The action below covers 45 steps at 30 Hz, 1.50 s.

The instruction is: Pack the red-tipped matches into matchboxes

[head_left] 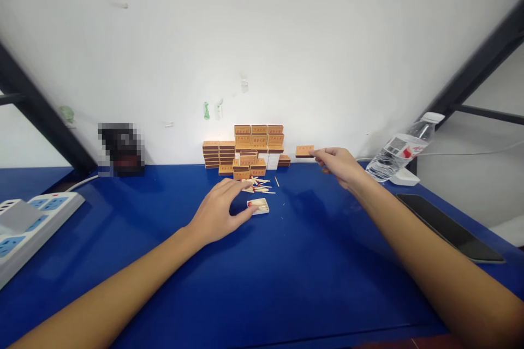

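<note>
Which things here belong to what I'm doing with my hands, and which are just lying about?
Seem part of the job:
- orange matchbox in your right hand
- open tray by your left hand
- loose matches
- stacked matchboxes

Seem just lying about:
- plastic bottle
- dark phone
- power strip

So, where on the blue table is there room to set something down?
On the blue table, the near side between left forearm and right forearm is bare, as is the patch between left forearm and power strip. Crowded from wall to open tray, mid-table, with stacked matchboxes and loose matches.
</note>
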Available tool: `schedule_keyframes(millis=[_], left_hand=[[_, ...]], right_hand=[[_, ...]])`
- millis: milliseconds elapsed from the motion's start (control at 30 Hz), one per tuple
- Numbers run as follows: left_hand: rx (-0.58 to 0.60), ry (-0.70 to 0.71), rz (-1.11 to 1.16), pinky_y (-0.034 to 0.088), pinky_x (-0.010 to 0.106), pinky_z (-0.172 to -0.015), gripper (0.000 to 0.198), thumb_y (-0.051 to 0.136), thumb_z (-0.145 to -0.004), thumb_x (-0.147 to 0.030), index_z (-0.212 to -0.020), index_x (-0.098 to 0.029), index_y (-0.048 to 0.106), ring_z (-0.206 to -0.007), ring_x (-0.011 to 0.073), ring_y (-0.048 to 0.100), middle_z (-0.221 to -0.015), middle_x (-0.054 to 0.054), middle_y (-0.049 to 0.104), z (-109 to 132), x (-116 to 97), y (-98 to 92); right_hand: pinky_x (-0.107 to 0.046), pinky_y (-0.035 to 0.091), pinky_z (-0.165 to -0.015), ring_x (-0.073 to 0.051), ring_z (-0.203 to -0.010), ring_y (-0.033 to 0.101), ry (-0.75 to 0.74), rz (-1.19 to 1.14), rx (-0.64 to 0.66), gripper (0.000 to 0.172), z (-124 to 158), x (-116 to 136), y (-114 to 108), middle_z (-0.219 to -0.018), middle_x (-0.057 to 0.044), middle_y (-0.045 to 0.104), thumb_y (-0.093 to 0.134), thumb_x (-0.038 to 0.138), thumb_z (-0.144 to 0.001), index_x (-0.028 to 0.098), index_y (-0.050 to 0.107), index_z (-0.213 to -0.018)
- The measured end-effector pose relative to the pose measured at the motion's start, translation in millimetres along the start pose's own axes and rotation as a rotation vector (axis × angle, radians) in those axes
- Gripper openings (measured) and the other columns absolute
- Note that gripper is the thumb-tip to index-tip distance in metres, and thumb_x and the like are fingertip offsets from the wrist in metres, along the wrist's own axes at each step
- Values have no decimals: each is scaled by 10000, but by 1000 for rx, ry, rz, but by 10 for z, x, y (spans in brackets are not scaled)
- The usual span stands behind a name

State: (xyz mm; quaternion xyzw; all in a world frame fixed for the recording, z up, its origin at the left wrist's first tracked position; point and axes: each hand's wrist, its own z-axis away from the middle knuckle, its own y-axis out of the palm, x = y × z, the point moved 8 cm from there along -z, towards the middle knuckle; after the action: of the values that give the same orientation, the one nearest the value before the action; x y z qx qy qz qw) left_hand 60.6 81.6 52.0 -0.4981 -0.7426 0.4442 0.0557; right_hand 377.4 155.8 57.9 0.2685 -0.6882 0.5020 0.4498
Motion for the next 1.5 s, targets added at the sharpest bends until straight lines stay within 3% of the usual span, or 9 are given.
schedule_keyframes(millis=[167,233,333,400,500,667,867,1333,1500], left_hand=[[-129,1,-27,556,490,-1050,574,738,-963,-434,-1464,-246,531,-1216,265,653,-1338,101,697,-26,15,-168],[-109,29,-3,582,457,-1000,532,757,-950,-429,-1415,-246,578,-1140,249,685,-1267,91,725,-37,13,-175],[-51,65,27,601,407,-933,371,764,-948,-390,-1276,-239,676,-1047,225,711,-1164,69,758,-50,16,-153],[-32,67,21,608,391,-896,341,771,-941,-390,-1234,-233,702,-1006,221,718,-1122,64,766,-63,50,-157],[-24,53,-23,613,385,-864,315,773,-930,-418,-1177,-226,732,-956,222,726,-1064,61,774,-97,169,-199],[1,-28,-72,610,358,-811,275,768,-919,-437,-1107,-236,761,-870,206,736,-993,35,786,-133,443,-238],[18,-34,-84,587,341,-776,263,785,-904,-422,-1093,-240,768,-845,200,723,-953,20,779,-108,413,-188],[67,-20,-95,559,350,-835,324,759,-929,-442,-1147,-203,755,-927,213,717,-1016,47,782,-132,351,-185],[188,-84,-59,544,340,-822,330,744,-936,-464,-1166,-229,764,-936,218,720,-1044,48,785,-141,431,-145]], right_hand=[[-263,407,-544,-127,-604,448,-158,-167,340,409,803,378,646,-711,-1,549,726,604,-825,204,643,-814],[-265,401,-554,-124,-605,446,-206,-226,507,434,1096,440,922,-709,13,544,734,631,-827,210,631,-800],[-276,404,-559,-126,-594,458,-190,-264,583,448,1278,376,1117,-713,24,550,715,652,-853,218,614,-810],[-292,434,-592,-144,-628,499,-221,-227,567,443,1263,325,1134,-735,10,575,642,652,-915,224,594,-814],[-322,484,-696,-183,-778,575,-432,-48,484,340,1194,337,1071,-884,-37,650,583,563,-990,228,620,-945],[-362,502,-817,-213,-945,595,-680,191,450,199,1217,347,1068,-1070,-63,656,684,409,-968,246,654,-1078],[-440,488,-965,-239,-1037,592,-784,278,479,64,1261,390,1096,-1049,-59,654,659,247,-985,242,665,-921],[-429,505,-944,-247,-1064,562,-892,359,430,77,1267,402,1114,-1126,-78,653,567,257,-1060,224,635,-1074],[-483,479,-1052,-278,-1192,547,-858,378,512,312,1271,376,1104,-1257,-102,633,667,372,-1008,233,623,-1283]])
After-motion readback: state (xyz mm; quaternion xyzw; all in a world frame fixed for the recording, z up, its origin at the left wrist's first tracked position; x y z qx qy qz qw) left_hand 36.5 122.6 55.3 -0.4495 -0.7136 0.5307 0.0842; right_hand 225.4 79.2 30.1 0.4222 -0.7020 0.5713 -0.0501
